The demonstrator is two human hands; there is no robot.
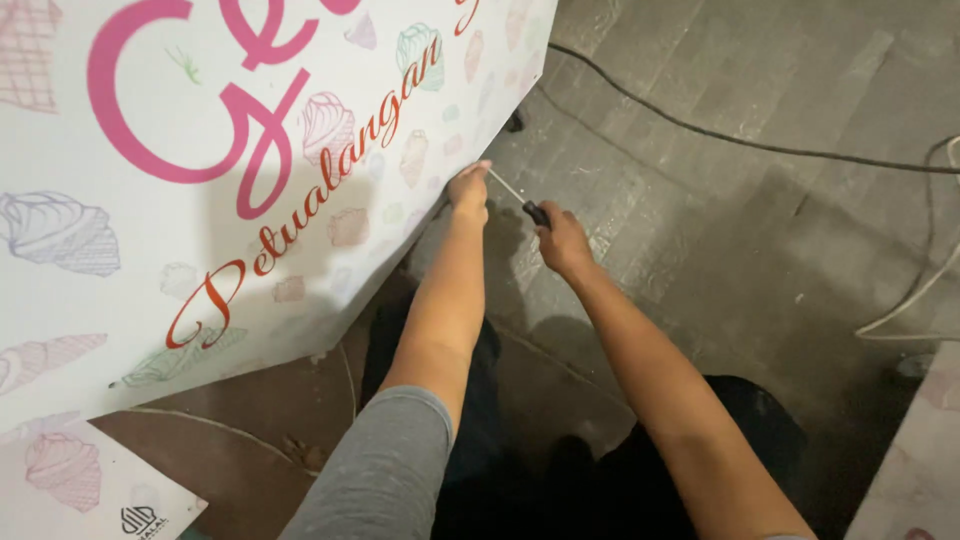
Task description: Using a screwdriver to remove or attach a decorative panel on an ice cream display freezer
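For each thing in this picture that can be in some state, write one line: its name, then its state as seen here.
Left hand: resting on the edge of the sign panel.
Right hand: closed around the screwdriver's handle.
Screwdriver: held, its tip pointing at the panel's edge by the left hand.
Sign panel: tilted, its edge raised off the floor.
Black cable: lying loose across the floor.
White cable: lying curved on the floor.

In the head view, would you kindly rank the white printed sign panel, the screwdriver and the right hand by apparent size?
1. White printed sign panel, by far the largest.
2. Right hand.
3. Screwdriver, thin; partly hidden in the hand, so this ranking is unsure.
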